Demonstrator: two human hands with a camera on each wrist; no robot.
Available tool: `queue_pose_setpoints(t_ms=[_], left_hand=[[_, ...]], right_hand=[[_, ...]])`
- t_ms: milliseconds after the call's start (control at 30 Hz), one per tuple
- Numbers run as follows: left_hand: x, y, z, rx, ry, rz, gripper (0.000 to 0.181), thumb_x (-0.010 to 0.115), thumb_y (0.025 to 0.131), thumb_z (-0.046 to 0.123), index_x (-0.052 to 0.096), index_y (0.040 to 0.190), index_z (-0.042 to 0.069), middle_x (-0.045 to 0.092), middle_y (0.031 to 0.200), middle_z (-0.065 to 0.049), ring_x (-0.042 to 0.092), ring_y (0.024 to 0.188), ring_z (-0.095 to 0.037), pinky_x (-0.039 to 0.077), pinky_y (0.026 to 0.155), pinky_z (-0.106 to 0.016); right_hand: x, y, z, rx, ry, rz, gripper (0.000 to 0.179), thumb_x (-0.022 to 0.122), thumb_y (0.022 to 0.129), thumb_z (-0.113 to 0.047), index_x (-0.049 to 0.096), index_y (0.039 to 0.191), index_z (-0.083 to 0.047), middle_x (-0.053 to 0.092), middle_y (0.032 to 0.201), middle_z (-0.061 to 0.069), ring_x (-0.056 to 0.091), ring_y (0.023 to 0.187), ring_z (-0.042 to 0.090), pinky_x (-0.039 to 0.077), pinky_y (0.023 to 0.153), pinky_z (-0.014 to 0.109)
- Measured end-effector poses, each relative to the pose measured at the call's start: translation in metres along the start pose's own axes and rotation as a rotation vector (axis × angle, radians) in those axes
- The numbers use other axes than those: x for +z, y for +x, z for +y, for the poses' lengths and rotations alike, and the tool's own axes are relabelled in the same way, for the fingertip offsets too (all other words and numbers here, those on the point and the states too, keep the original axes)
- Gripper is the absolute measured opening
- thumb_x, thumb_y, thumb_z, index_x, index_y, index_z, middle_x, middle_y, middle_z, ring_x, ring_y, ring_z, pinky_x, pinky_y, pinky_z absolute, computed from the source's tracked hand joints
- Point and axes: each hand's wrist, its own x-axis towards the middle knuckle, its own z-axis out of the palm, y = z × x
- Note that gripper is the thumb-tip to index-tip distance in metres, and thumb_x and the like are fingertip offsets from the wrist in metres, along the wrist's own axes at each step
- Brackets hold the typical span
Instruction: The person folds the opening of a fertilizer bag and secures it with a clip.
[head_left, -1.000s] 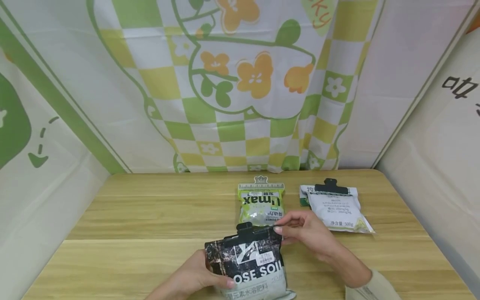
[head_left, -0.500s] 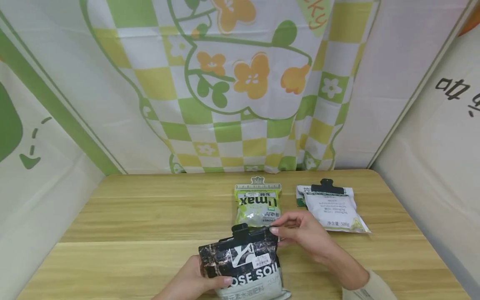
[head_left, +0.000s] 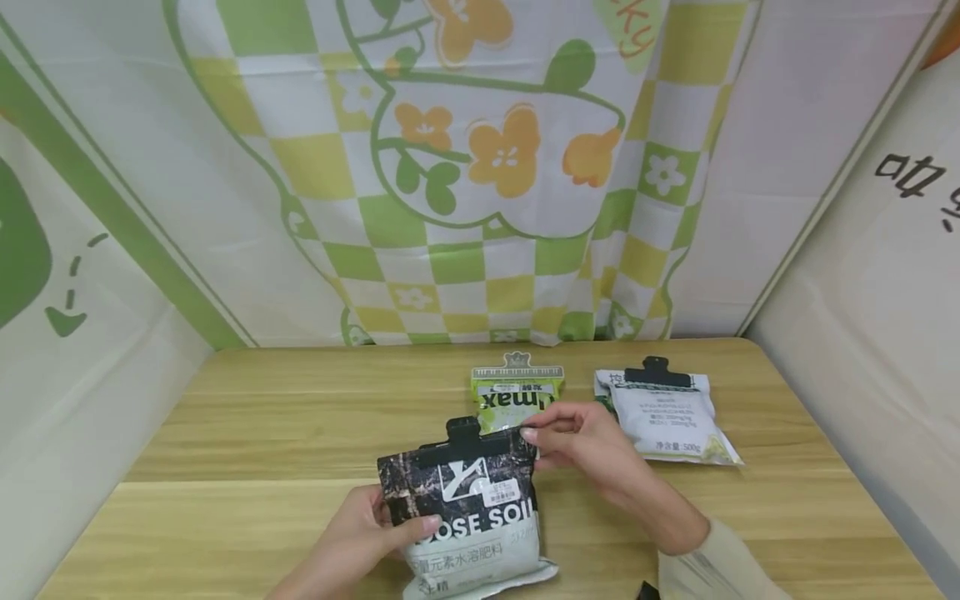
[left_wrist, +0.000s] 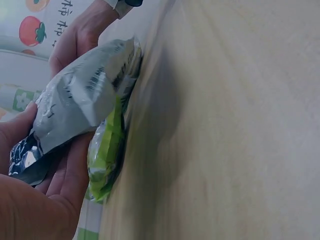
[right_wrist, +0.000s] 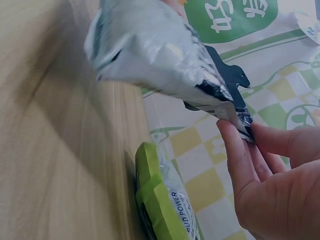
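Note:
Both hands hold a black-and-white fertilizer bag (head_left: 480,533) above the wooden table; its front reads "OSE SOIL". A black clip (head_left: 462,433) clamps its folded top edge. My left hand (head_left: 360,533) grips the bag's left side, thumb on the front and fingers behind, as the left wrist view shows. With thumb and fingertips my right hand (head_left: 592,446) pinches the bag's top right corner, also clear in the right wrist view. Just behind lies a green "Umax" bag (head_left: 510,404) with a pale clip (head_left: 517,367), partly hidden by the held bag and right hand.
A white bag (head_left: 667,425) with a black clip (head_left: 657,372) lies at the right on the table (head_left: 285,417). A patterned curtain (head_left: 465,250) hangs along the table's back edge. A small black object (head_left: 648,591) shows beside the right sleeve (head_left: 712,567).
The held bag has moved up and slightly left with both hands, covering more of the green bag. Its lower edge now shows. The white bag stays in place.

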Motion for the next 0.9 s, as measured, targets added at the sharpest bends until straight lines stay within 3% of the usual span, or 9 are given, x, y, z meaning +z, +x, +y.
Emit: queue_pose_setpoints(t_ms=[200,333,600,900], left_hand=[[-0.007,0.001,0.007,-0.071,-0.003,0.161,0.057,0.082,0.093,0.025,0.061,0.135,-0.007,0.081,0.108,-0.015,0.079,0.093,-0.018,0.066,0.081,-0.032],[-0.015,0.003,0.009,-0.102,0.001,0.233,0.056,0.082,0.092,0.025,0.06,0.132,-0.007,0.082,0.098,-0.011,0.077,0.086,-0.018,0.065,0.078,-0.031],[-0.037,0.007,0.019,-0.121,-0.084,0.251,0.054,0.078,0.096,0.027,0.058,0.135,-0.005,0.083,0.102,-0.007,0.078,0.088,-0.019,0.064,0.079,-0.033],[-0.067,0.025,0.017,-0.137,-0.096,0.317,0.067,0.075,0.099,0.031,0.049,0.148,-0.005,0.083,0.099,-0.001,0.078,0.084,-0.015,0.064,0.079,-0.029]], right_hand=[[0.006,0.013,-0.005,0.006,0.023,-0.002,0.031,0.076,0.094,-0.006,0.068,0.118,0.01,0.078,0.107,0.01,0.078,0.086,0.019,0.067,0.084,0.038],[0.01,0.022,-0.01,0.033,0.001,-0.029,0.028,0.075,0.095,-0.006,0.07,0.118,0.009,0.074,0.11,0.01,0.076,0.081,0.018,0.067,0.086,0.039],[0.018,0.045,-0.018,0.054,-0.011,-0.045,0.028,0.074,0.095,-0.004,0.072,0.121,0.007,0.077,0.112,0.015,0.077,0.075,0.017,0.067,0.085,0.04],[0.037,0.074,-0.017,0.028,0.091,-0.001,0.029,0.073,0.095,0.001,0.07,0.122,0.009,0.077,0.113,0.019,0.079,0.076,0.016,0.067,0.08,0.032]])
